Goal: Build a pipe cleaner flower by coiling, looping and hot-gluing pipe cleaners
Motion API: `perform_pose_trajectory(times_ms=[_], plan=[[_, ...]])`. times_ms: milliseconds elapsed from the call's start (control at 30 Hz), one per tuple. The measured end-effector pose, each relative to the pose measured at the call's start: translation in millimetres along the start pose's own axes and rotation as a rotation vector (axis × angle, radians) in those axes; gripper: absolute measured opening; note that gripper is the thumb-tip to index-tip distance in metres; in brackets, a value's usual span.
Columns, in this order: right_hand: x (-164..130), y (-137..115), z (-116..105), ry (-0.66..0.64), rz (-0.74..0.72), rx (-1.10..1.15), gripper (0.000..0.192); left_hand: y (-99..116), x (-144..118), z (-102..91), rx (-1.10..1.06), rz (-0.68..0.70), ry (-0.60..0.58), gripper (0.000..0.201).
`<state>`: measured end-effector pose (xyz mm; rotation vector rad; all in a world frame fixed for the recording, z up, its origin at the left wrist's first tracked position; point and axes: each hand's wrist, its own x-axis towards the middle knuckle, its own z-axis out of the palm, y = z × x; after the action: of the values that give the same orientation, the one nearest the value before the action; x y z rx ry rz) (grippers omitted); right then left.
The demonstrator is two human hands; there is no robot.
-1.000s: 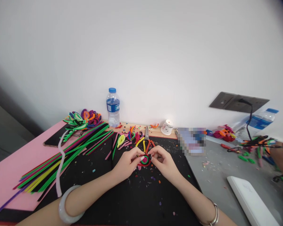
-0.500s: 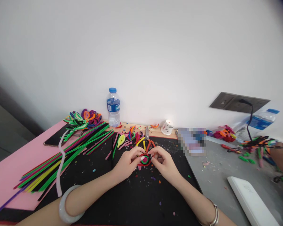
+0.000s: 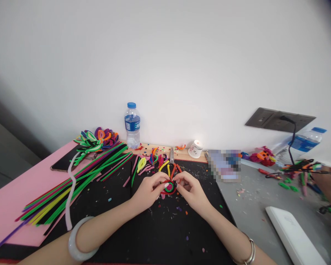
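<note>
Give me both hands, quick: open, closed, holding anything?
Left hand: closed, fingers pinching the coiled pipe-cleaner disc.
Right hand: closed, pinching the same disc from the other side.

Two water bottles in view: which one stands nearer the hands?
The water bottle with the blue cap at the wall, behind the pipe cleaners. The other bottle sits far right, beside the wall socket.

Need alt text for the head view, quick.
Both hands, left and right, pinch a small coiled pipe-cleaner disc over a black mat. Loose pipe cleaners lie left; a water bottle stands behind.
</note>
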<state>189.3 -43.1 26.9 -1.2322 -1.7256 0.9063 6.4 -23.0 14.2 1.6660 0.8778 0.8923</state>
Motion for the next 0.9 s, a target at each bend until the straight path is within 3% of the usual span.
perform_pose_trajectory(times_ms=[667, 900], plan=[[0.8, 6.0, -0.2, -0.012, 0.078, 0.022, 0.011, 0.9, 0.8, -0.2, 0.036, -0.003, -0.010, 0.014], [2.2, -2.2, -0.7, -0.027, 0.137, 0.073, 0.008, 1.2, 0.6, -1.1, 0.046, 0.013, -0.021, 0.011]])
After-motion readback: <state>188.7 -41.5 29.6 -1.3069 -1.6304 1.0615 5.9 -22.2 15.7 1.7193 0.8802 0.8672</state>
